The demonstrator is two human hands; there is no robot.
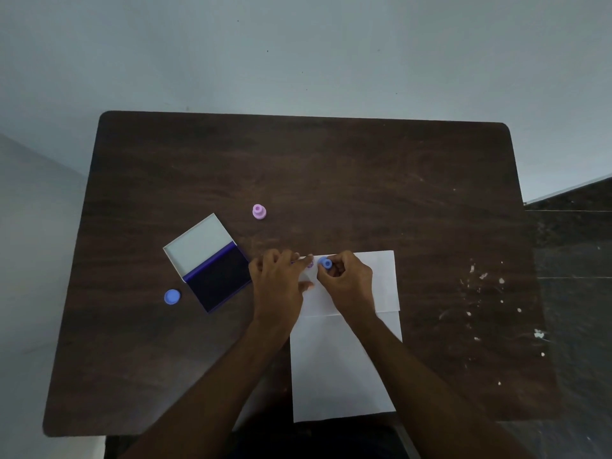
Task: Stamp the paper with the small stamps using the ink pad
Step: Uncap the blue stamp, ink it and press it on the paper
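The scene is taken by a single wide-angle head-worn camera, looking forward and steeply down from above the near edge of a dark table (331,167), whose whole top is framed, with the wall (298,54) beyond it seen at the top.

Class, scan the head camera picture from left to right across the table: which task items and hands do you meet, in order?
blue stamp → ink pad → pink stamp → left hand, pressing the paper → blue stamp held by the right hand → right hand.
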